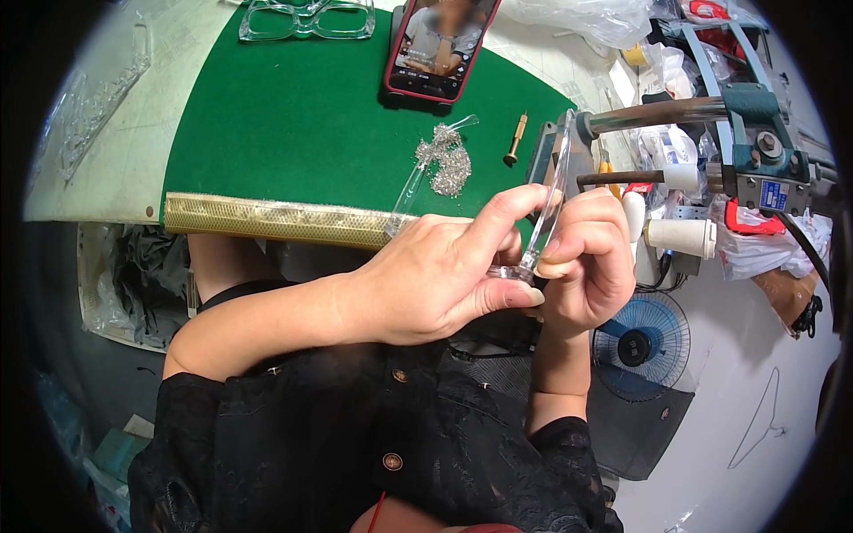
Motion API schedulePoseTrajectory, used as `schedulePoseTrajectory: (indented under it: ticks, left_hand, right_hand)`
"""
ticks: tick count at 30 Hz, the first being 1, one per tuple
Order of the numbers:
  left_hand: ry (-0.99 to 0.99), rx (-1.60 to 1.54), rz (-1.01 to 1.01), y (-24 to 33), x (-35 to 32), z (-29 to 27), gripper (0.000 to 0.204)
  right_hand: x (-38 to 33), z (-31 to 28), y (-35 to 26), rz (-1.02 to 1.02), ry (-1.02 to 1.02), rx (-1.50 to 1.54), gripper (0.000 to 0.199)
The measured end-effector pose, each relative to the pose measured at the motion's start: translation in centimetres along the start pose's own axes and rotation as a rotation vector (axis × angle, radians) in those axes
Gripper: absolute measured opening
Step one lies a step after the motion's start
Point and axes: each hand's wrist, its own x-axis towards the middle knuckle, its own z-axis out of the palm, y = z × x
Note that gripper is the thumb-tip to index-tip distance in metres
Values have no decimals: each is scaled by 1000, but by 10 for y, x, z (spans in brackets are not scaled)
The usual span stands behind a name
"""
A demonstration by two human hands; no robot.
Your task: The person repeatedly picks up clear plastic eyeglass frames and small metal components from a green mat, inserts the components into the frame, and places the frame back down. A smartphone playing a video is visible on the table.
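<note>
Both hands meet in front of the table's right side, around clear plastic eyeglasses (pixel 553 191) with one temple arm standing up. My left hand (pixel 435 275) is closed on the front part, thumb and fingers pinching it. My right hand (pixel 590 253) is closed at the base of the upright temple, its fingertips pressed against the clear plastic. Much of the front is hidden by the fingers. Just beyond my left hand, a clear temple arm (pixel 410 197) lies next to a heap of tiny silvery metal parts (pixel 450 171). A small brass-coloured screwdriver (pixel 516 139) lies to their right.
On the green mat (pixel 275 124) rests a phone (pixel 428 87) at the far side, with clear glasses frames (pixel 306 19) to its left. A gold perforated strip (pixel 275 218) edges the table. At right are a metal machine (pixel 755 133), a fan (pixel 633 346) and a wire hanger (pixel 770 417).
</note>
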Motion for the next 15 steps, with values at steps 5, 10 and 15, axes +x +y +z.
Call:
schedulePoseTrajectory:
  ticks: [5, 10, 15]
  left_hand:
    - [-20, -13, -25, 1, 0, -1, 78]
    - [-3, 9, 14, 3, 3, 1, 74]
    - [56, 96, 55, -2, 15, 3, 72]
  right_hand:
    - [0, 1, 1, -6, 5, 22, 18]
    - [-4, 1, -1, 36, 84, 21, 20]
    - [-19, 3, -1, 307, 145, 304, 36]
